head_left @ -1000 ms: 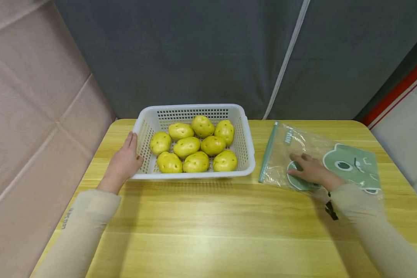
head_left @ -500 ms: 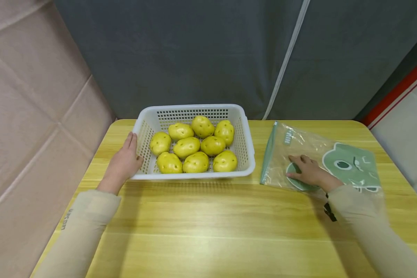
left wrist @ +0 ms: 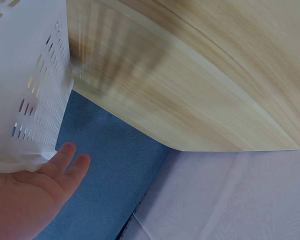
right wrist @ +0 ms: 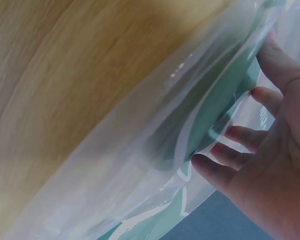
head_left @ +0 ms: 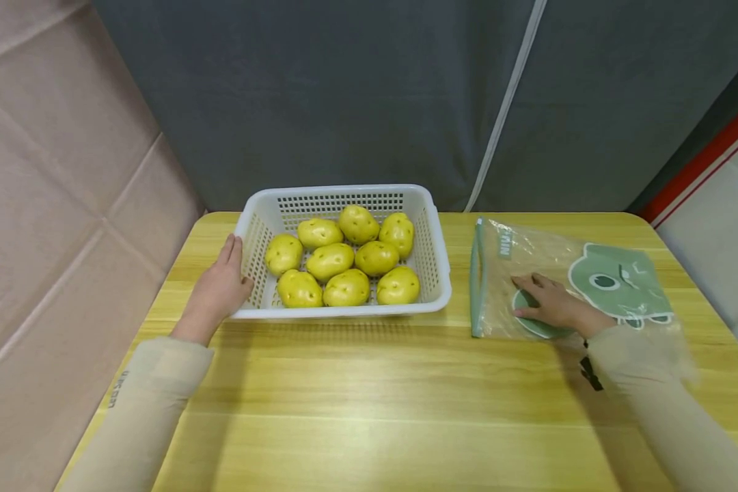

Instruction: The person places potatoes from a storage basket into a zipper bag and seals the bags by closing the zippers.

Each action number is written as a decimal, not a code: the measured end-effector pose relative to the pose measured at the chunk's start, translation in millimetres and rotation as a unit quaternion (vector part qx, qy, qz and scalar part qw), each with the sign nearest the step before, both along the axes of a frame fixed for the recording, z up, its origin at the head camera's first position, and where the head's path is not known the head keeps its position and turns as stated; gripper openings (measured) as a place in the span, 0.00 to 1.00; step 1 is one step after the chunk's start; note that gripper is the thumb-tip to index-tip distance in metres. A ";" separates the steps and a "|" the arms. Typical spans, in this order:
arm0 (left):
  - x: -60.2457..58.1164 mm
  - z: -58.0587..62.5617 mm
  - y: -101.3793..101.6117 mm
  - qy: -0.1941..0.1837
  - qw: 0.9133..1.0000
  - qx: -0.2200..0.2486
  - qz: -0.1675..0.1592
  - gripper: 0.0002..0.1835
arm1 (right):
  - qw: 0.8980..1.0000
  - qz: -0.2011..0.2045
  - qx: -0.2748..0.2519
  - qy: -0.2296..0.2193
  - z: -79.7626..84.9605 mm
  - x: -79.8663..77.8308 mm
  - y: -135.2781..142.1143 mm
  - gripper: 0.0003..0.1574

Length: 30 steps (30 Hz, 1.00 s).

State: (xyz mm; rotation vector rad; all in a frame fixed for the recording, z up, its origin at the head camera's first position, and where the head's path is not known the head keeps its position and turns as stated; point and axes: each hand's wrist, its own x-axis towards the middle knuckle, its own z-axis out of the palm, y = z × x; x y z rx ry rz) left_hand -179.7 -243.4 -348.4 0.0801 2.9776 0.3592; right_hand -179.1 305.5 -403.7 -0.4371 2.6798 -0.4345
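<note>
With your left hand straight-fingered at the left end of the basket, potatoes inside, and your right hand spread on the bag farther right, any sideways drag risked sliding or creasing the bag, since it looked thin and slippery.

Dark grey cloth (pale strip across it) backs the wooden table.

Beige sleeves, dark lettering along the left one, black strap by the right cuff
</note>
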 end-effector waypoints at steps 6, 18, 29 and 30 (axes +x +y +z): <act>0.3 -0.7 -0.4 0.001 1.000 0.001 -0.001 0.43 | 1.000 0.018 -0.011 0.007 1.3 -0.4 5.5 0.49; -0.7 -0.6 -0.9 0.000 1.000 0.004 0.000 0.43 | 0.997 0.061 -0.022 0.043 3.1 -2.9 14.2 0.46; -0.5 0.3 -0.9 -0.002 1.000 0.004 0.000 0.43 | 0.992 0.044 -0.011 0.116 12.0 -0.5 -21.3 0.34; -0.4 0.1 -0.8 -0.001 1.000 0.004 -0.001 0.43 | 0.991 0.043 -0.014 0.124 12.4 0.8 -26.4 0.33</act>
